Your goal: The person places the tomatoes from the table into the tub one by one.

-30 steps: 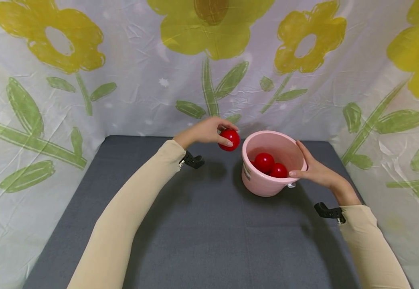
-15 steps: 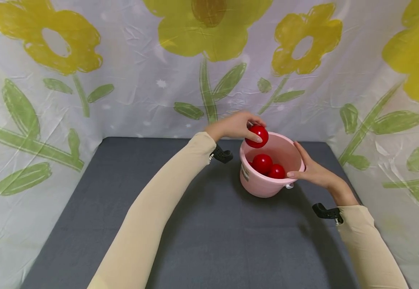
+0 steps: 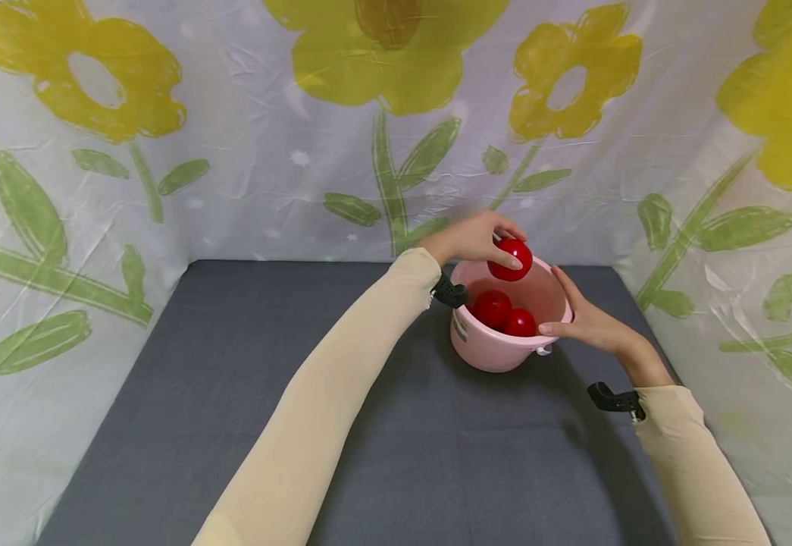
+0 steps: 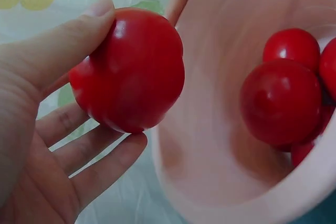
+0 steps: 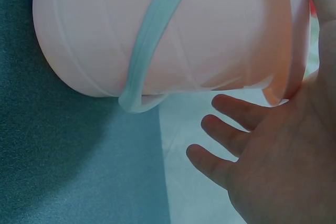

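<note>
My left hand (image 3: pixel 489 236) holds a glossy red ball (image 3: pixel 510 259) between thumb and fingers just over the far rim of a pink bucket (image 3: pixel 487 350). In the left wrist view the thumb (image 4: pixel 63 51) presses the ball (image 4: pixel 128 72) beside the bucket's inner wall (image 4: pixel 210 129). Several red balls (image 3: pixel 493 307) lie in the bucket's bottom, also seen close up (image 4: pixel 281 100). My right hand (image 3: pixel 580 317) rests against the bucket's right side with the thumb lying along the rim. In the right wrist view its other fingers (image 5: pixel 231 111) stretch out beside the bucket wall (image 5: pixel 94 30).
The bucket stands on a dark grey cloth-covered table (image 3: pixel 266 394) toward its back right. A pale handle (image 5: pixel 149 56) hangs down the bucket's side. Flower-printed sheets (image 3: pixel 232 152) wall in the table at the back and both sides.
My left hand carried the red ball to the right, from left of the bucket to just over its opening. The right hand stayed on the bucket.
</note>
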Demonstrator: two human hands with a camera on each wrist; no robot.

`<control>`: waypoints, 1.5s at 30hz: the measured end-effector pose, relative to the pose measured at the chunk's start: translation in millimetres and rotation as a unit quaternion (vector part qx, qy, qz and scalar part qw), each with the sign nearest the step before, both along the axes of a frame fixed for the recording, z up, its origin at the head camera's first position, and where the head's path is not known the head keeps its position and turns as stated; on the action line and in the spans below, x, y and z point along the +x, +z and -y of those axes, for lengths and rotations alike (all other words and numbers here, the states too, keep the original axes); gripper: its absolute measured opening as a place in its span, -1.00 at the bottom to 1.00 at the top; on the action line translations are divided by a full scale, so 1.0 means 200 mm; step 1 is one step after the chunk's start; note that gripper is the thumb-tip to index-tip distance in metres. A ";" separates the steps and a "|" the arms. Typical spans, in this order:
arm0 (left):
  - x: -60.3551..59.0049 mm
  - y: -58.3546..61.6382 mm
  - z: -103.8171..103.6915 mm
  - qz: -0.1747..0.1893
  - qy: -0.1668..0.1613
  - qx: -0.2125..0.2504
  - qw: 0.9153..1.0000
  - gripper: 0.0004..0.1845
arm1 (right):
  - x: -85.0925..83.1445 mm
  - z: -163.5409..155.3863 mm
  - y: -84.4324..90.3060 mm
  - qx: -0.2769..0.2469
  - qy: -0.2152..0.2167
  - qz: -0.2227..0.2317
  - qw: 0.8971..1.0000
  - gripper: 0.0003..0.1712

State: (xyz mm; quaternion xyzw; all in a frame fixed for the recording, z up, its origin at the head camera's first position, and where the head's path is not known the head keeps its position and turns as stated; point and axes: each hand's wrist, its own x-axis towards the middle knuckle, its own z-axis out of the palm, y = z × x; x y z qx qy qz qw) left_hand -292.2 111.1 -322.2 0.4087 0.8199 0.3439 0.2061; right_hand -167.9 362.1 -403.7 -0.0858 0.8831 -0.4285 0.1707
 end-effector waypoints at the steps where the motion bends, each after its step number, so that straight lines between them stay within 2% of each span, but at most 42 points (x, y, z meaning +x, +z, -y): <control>1: 0.00 -0.01 -0.01 0.000 0.000 -0.003 1.000 -0.41 | 0.00 0.00 0.00 0.001 0.000 0.001 1.000 0.30; 8: 0.00 -0.06 -0.08 -0.003 -0.022 -0.007 1.000 -0.43 | 0.00 0.00 0.00 0.000 0.001 0.008 1.000 0.29; 13: 0.02 -0.09 -0.13 -0.008 -0.024 -0.019 1.000 -0.42 | 0.00 -0.01 0.00 -0.002 0.003 0.009 1.000 0.29; 17: 0.03 -0.10 -0.16 0.009 -0.030 -0.024 0.999 -0.40 | 0.00 -0.01 0.00 -0.002 0.006 0.007 1.000 0.30; 20: 0.04 -0.11 -0.17 0.033 -0.042 -0.013 0.999 -0.39 | -0.01 0.00 0.00 -0.003 0.007 0.005 1.000 0.30; 24: 0.04 -0.11 -0.16 0.045 -0.048 0.003 0.998 -0.39 | -0.02 0.00 0.00 -0.003 0.007 0.003 1.000 0.29; 32: 0.01 -0.11 -0.06 0.031 -0.026 0.016 0.999 -0.40 | -0.02 0.00 0.00 0.002 0.001 0.007 1.000 0.29; 37: 0.00 -0.09 0.04 0.012 -0.033 0.032 0.999 -0.43 | -0.02 -0.01 0.02 0.026 0.006 -0.004 1.000 0.29; 41: 0.01 -0.05 0.12 -0.036 -0.044 0.021 0.998 -0.42 | -0.01 -0.03 0.05 0.079 0.011 -0.035 0.996 0.32; 45: 0.05 -0.02 0.27 -0.090 -0.037 -0.005 0.995 -0.38 | 0.03 -0.01 0.10 0.129 -0.001 -0.084 0.988 0.32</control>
